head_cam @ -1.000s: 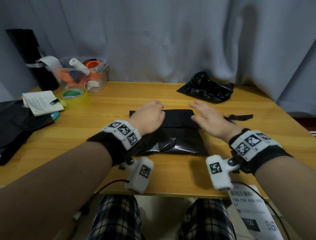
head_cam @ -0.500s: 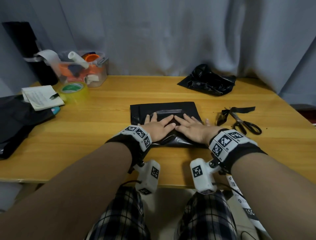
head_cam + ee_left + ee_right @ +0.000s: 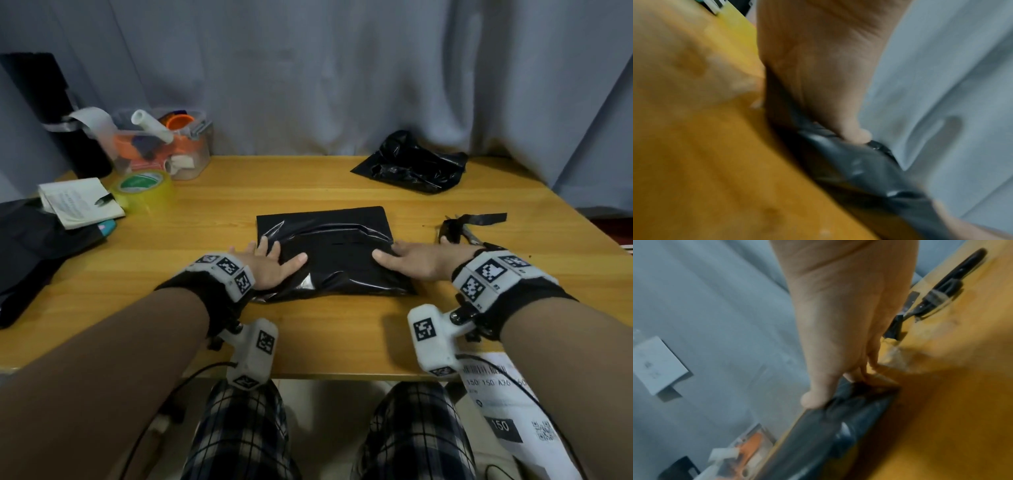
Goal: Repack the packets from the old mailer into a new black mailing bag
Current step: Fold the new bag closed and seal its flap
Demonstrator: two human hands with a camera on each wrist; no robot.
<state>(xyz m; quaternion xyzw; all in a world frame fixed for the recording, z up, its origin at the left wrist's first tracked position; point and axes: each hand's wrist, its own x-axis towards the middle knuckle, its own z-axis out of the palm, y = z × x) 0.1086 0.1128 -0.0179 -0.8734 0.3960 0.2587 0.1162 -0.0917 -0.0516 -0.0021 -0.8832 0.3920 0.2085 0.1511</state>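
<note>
Pressing black mailing bag flat, left hand, right hand

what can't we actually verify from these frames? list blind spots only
- Packets: none visible in any view; the opaque black mailing bag hides whatever is inside.
- Scissors: head view, handles hidden behind the right hand.
- Left hand fingertips: left wrist view is motion-blurred, only the thumb shows on the bag.
- Printed label: mostly cut off by the table edge and frame; small text unreadable.
</note>
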